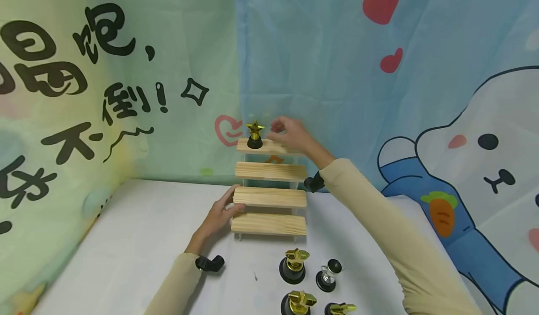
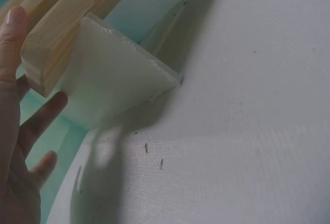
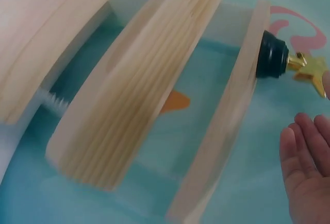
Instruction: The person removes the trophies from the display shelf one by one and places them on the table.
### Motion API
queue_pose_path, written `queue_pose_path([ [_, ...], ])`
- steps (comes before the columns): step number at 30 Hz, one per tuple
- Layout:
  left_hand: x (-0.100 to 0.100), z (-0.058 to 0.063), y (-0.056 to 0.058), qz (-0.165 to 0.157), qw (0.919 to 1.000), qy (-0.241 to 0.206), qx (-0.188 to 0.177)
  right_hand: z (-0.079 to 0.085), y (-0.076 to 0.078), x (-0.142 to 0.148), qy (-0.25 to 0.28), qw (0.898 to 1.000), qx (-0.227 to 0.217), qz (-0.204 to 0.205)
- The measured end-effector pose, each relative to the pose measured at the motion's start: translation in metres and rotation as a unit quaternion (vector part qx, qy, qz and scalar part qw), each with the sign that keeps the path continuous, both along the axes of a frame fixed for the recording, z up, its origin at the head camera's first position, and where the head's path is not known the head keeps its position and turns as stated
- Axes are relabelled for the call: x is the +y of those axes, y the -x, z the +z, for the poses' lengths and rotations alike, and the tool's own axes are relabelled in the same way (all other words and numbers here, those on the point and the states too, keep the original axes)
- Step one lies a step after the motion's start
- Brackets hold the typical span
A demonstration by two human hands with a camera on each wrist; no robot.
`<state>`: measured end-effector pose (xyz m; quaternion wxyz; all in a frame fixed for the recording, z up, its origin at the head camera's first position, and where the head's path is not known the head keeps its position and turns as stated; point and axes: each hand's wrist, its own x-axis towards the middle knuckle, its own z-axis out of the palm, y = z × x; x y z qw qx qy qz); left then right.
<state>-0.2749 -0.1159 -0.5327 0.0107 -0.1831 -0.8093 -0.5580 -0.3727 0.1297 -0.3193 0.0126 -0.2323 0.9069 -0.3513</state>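
A small star trophy [image 1: 255, 129], gold on a black base, stands at the left of the top board on a four-tier wooden rack [image 1: 269, 197]. Just right of it my right hand [image 1: 290, 133] hovers over that board, fingers loosely bent and holding nothing. In the right wrist view its fingers [image 3: 307, 154] lie beside the gold star [image 3: 311, 69]. My left hand [image 1: 221, 214] rests at the rack's left side, by the lower boards. The left wrist view shows its fingers loosely spread around a board's end [image 2: 49, 54], above a translucent side support [image 2: 118, 64].
In front of the rack, on the white tabletop [image 1: 147, 240], stand a gold trophy [image 1: 293, 264], a silver cup trophy [image 1: 328, 275] and further gold trophies [image 1: 298, 302] at the lower frame edge. A printed cloth backdrop [image 1: 311, 48] hangs close behind the rack.
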Motion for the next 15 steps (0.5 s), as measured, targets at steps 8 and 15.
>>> queue_pose_path([
  [8, 0.001, -0.016, 0.004, 0.002, 0.9998, -0.016, 0.011, -0.009, 0.007, -0.022, 0.012, 0.999, -0.050, -0.011],
  [15, -0.002, -0.014, 0.007, -0.003, 0.9996, -0.015, 0.022, -0.013, 0.008, -0.033, 0.003, 0.999, -0.044, -0.020],
])
